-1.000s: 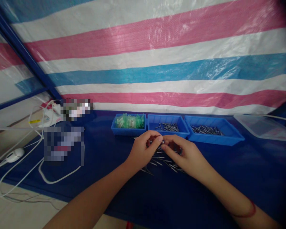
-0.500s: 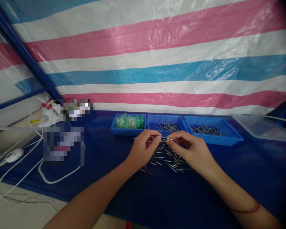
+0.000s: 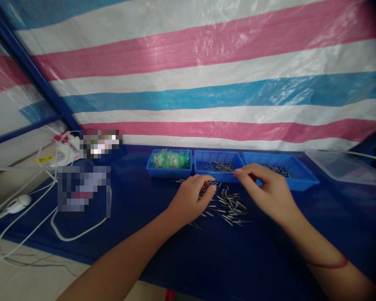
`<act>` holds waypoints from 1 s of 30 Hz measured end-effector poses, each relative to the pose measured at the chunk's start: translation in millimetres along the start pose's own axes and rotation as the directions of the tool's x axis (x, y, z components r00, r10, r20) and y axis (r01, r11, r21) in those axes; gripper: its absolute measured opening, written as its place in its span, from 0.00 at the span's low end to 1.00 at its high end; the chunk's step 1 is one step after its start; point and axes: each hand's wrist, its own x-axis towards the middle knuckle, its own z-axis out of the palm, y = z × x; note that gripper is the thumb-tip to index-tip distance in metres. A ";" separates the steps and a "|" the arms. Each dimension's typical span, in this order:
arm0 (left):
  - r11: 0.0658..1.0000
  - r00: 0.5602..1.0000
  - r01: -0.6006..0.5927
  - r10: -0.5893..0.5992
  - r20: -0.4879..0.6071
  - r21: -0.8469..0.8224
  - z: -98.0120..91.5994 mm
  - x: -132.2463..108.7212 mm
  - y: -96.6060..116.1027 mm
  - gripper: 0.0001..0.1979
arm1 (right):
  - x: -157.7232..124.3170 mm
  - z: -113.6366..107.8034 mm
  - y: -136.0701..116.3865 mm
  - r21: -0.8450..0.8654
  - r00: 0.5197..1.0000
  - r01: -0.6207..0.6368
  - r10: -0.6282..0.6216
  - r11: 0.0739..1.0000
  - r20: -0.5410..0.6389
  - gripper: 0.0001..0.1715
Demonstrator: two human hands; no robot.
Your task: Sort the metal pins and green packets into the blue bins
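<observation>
A loose pile of thin metal pins [image 3: 232,205] lies on the dark blue tabletop, between and below my hands. My left hand [image 3: 192,196] hovers at the pile's left side, its thumb and fingertips apart with nothing visible between them. Over the front rim of the middle blue bin [image 3: 217,174], my right hand [image 3: 266,188] has thumb and fingers pressed together; whatever they may hold is hidden. More pins [image 3: 222,167] rest inside that bin. Partly behind my right hand, the right blue bin [image 3: 302,175] contains further pins [image 3: 280,170].
A left blue bin [image 3: 169,172] holds green and clear small packets [image 3: 175,159]. White cables [image 3: 64,239] and a white plug-like piece [image 3: 20,203] lie at the left. A clear plastic lid [image 3: 344,169] sits at the right. Striped sheeting [image 3: 207,92] hangs behind the table.
My hands have parted from around a thin metal pin held between them. The right hand has moved right and slightly up to the middle bin's rim; the left fingers have come apart.
</observation>
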 end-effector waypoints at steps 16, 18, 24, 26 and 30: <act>0.944 0.979 -0.035 -0.033 0.200 0.329 2.1 -7.3 -4.9 0.12 | 14.2 -45.1 71.1 -0.620 0.918 -0.390 0.336 0.681 -0.208 0.27; 0.944 0.980 -0.023 -0.044 0.194 0.330 1.9 -7.7 -4.6 0.11 | 13.8 -43.7 62.4 -0.607 0.933 -0.357 0.298 0.710 -0.201 0.26; 0.935 0.977 -0.037 -0.041 0.210 0.354 0.0 -6.7 -1.9 0.10 | 11.8 -30.7 35.6 -0.539 0.971 -0.211 0.111 0.815 -0.212 0.18; 0.930 0.975 -0.042 -0.043 0.219 0.366 -0.5 -5.7 -0.9 0.11 | 9.7 -24.3 30.5 -0.523 0.981 -0.138 0.042 0.841 -0.191 0.16; 0.932 0.975 -0.035 -0.047 0.216 0.361 -0.6 -5.1 -1.6 0.12 | 5.5 -13.2 23.2 -0.465 0.993 -0.007 -0.050 0.885 -0.109 0.14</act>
